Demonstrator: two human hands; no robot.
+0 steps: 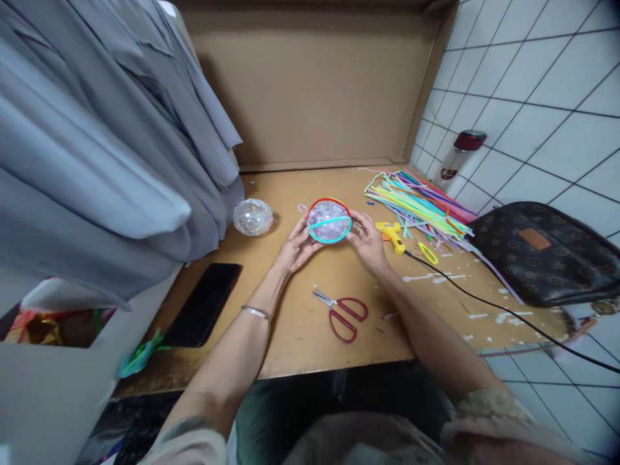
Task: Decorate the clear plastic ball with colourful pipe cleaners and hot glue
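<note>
A clear, glittery ball (329, 218) with red, yellow and turquoise fuzzy strips around it is held up between my two hands. My left hand (297, 248) grips its left side, and a small pink curl shows just above that hand. On the right side, the fingers of my right hand (367, 237) hold the ball's edge. Another clear ball (252, 217) rests on the table to the left. Red-handled scissors (341, 314) lie below the hands. A yellow glue gun (393, 236) sits just right of my right hand.
Colourful pipe cleaners (421, 203) are heaped at the right, near a brown bag (547, 252) and a bottle (458, 158). A black cable crosses the right side. A phone (203, 303) lies left; grey cloth (121, 129) hangs beyond it.
</note>
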